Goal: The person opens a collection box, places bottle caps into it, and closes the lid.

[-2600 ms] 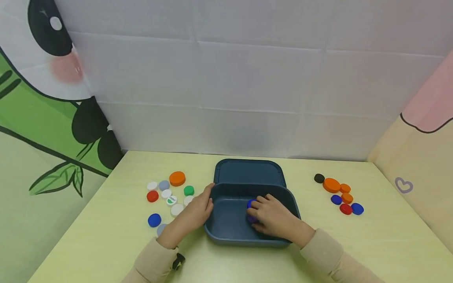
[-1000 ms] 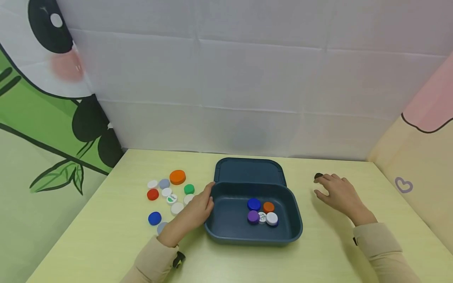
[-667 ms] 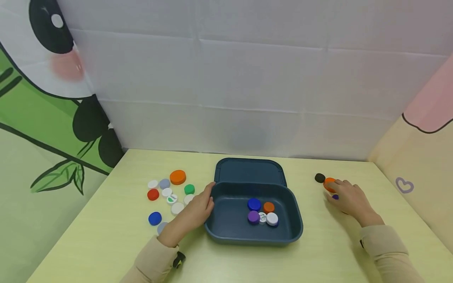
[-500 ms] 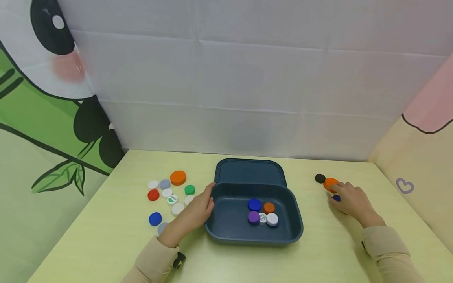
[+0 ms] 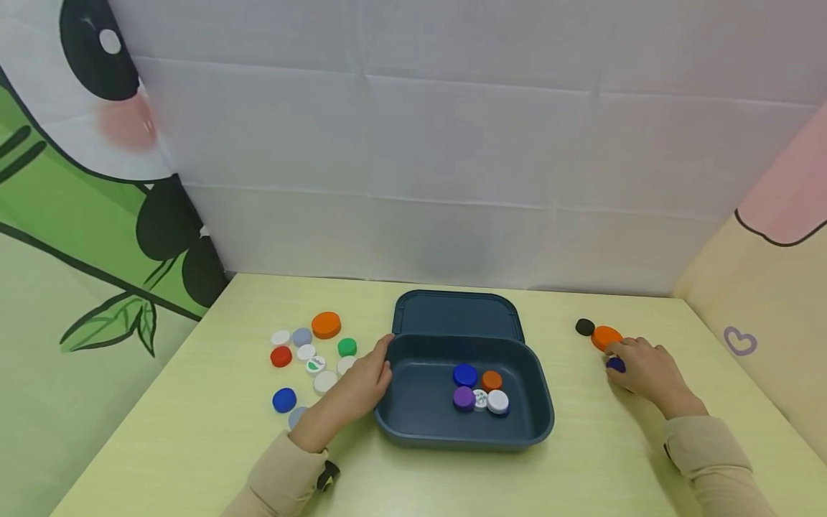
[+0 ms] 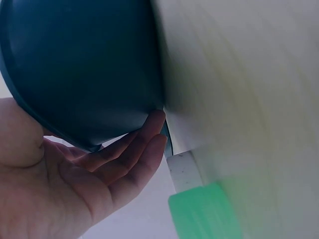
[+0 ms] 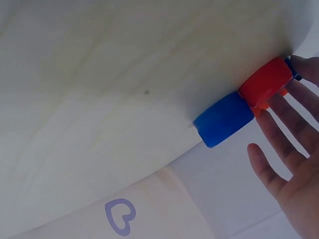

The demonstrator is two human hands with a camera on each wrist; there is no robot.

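Note:
A dark blue plastic box stands on the table, holding several bottle caps, such as a purple cap and an orange cap. My left hand grips its left side, thumb at the rim and fingers against the outer wall. At the right, my right hand has thumb and index finger on a dark blue bottle cap, pinching it. Its other fingers are spread near a red cap and a brighter blue cap. The hand hides these two in the head view.
The box's lid lies behind it. Left of the box are scattered caps, among them a large orange cap, a green cap and a red cap. A black cap and an orange cap lie at the right.
My right hand has left the box, moved over to the right-hand caps, then drawn slightly back toward me onto the dark blue cap. The left hand stays at the box.

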